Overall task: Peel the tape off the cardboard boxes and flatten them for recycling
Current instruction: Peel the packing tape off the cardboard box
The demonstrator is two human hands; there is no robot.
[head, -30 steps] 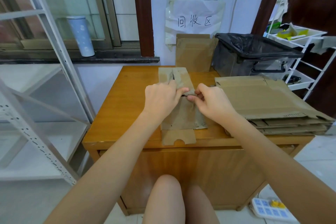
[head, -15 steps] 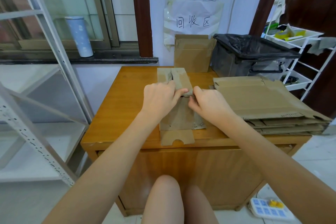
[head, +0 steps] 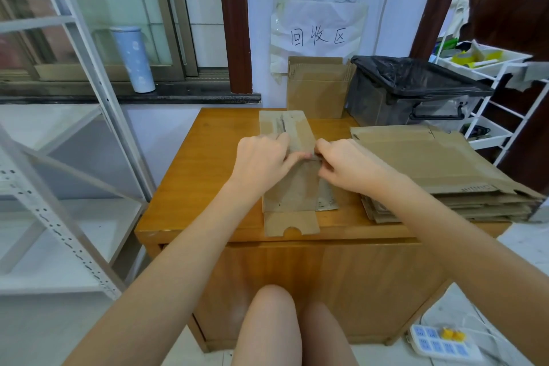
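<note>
A small flattened cardboard box (head: 289, 187) lies lengthwise on the wooden table (head: 193, 181), one flap hanging over the front edge. My left hand (head: 261, 160) holds the box down at its middle, fingers curled over its left side. My right hand (head: 347, 166) pinches at the box's right edge, fingertips meeting my left thumb; whether tape is between the fingers is too small to tell. A stack of flattened cardboard (head: 439, 169) lies on the table's right side.
Behind the table, folded cardboard (head: 316, 89) leans on the wall under a paper sign, beside a bin with a black bag (head: 416, 89). White metal shelving (head: 59, 157) stands at left, a white cart (head: 487, 74) at right. A power strip (head: 439, 342) lies on the floor.
Both hands have stayed on the small box, shifting slightly away from me. My right hand's fingers have curled tighter at the box's right edge.
</note>
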